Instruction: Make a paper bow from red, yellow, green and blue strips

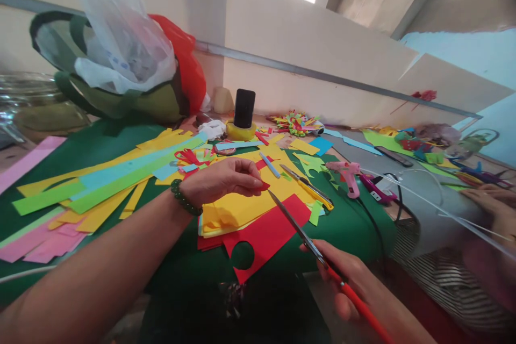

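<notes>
My left hand (237,176), with a dark green bead bracelet (185,198) at the wrist, pinches a small piece of red paper (265,186) above the yellow sheets. In my right hand (350,274) are scissors (309,244) with red handles, their blades pointing up and left so that the tip lies close to the red piece. Whether the blades are parted is hard to see. Below them a red paper sheet (278,231) with a round hole cut in it lies over the stack of yellow paper (226,217).
Paper strips (105,183) in several colours cover the left side. A yellow cutter knife (312,191), a pink glue gun (345,174) and its cord lie to the right. A phone (244,108) stands at the back beside a bag (133,91). Another person's hand (494,201) is at far right.
</notes>
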Tool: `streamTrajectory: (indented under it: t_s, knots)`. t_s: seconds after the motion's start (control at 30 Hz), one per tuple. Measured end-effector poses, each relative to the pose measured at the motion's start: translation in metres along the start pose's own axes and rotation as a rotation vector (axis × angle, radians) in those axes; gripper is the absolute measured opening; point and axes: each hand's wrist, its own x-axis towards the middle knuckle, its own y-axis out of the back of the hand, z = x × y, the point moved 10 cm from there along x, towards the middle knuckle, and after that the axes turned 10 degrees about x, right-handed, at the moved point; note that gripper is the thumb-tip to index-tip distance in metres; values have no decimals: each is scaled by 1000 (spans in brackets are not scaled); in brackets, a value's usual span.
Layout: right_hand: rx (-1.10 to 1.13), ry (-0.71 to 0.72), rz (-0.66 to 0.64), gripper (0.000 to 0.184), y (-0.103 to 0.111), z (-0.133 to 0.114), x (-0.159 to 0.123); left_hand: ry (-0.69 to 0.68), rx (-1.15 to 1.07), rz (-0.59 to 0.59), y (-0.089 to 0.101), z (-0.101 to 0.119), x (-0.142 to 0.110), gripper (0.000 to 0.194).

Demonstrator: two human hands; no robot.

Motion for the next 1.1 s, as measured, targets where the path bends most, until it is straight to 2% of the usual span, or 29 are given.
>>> streamTrajectory:
  t_s: [0.13, 0.4, 0.63, 0.8, 1.1]
  knots:
    - [29, 11, -2, 82, -3, -3, 1, -4, 1, -2, -1, 1, -1, 26]
    - [81, -14, 28, 85, -4, 8, 5, 6, 25, -9, -3, -2, -1, 26]
    - [111, -23, -31, 89, -10, 25, 6, 2, 43, -26, -3, -2, -1, 28]
    - [219, -49, -98, 88, -17, 36, 1, -3, 82, -46, -5, -2, 0, 28]
    - [201, -76, -100, 89, -14, 30, 2, -8, 112, -56, -5, -2, -1, 28]
